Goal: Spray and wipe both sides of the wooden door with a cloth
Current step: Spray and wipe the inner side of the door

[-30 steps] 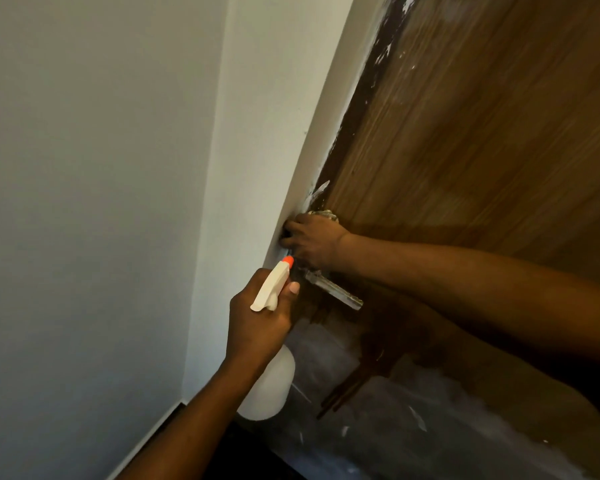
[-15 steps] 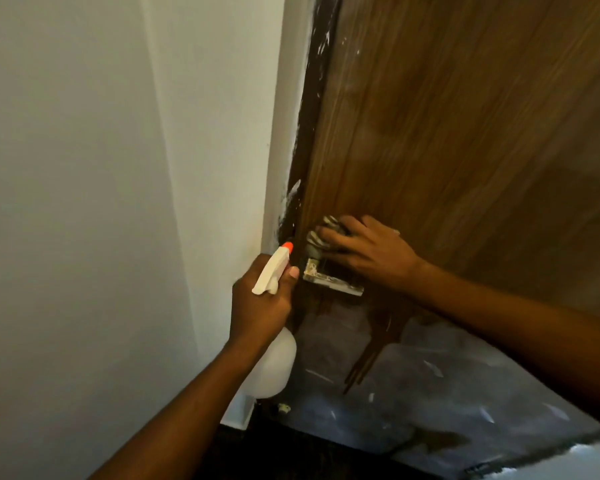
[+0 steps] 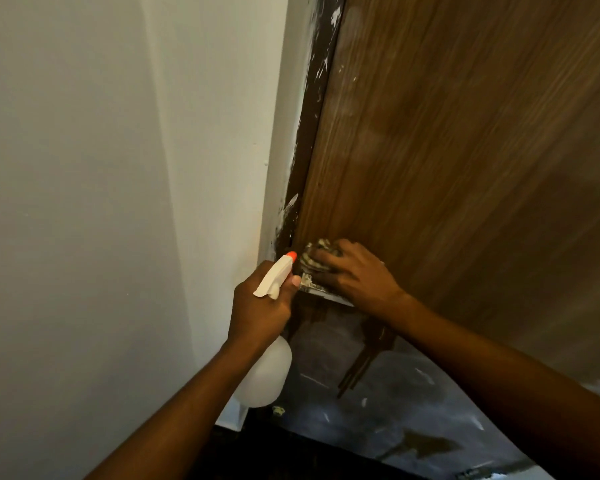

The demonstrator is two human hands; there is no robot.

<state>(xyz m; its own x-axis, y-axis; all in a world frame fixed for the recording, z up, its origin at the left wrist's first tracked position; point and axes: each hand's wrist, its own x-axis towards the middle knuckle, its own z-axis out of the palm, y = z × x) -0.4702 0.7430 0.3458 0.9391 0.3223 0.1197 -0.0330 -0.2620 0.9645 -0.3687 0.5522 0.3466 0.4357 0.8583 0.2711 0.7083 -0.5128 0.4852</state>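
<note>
The brown wooden door point(image 3: 447, 150) fills the right of the view, its lower part smeared grey-white. My right hand point(image 3: 355, 275) presses a striped cloth point(image 3: 314, 256) against the door just above the metal handle point(image 3: 326, 294), close to the door's left edge. My left hand point(image 3: 260, 306) grips the neck of a white spray bottle point(image 3: 267, 372) with an orange nozzle tip point(image 3: 291, 255), held just left of the handle and pointing up toward the cloth.
A white wall point(image 3: 84, 202) and white door frame point(image 3: 278, 168) stand on the left, right beside the bottle. The dark door jamb point(image 3: 312, 116) carries white paint flecks. Dark floor point(image 3: 274, 455) shows at the bottom.
My right hand with the cloth slid from the door's edge onto the door face above the handle. The view swung so the door stands more upright. The bottle stays put.
</note>
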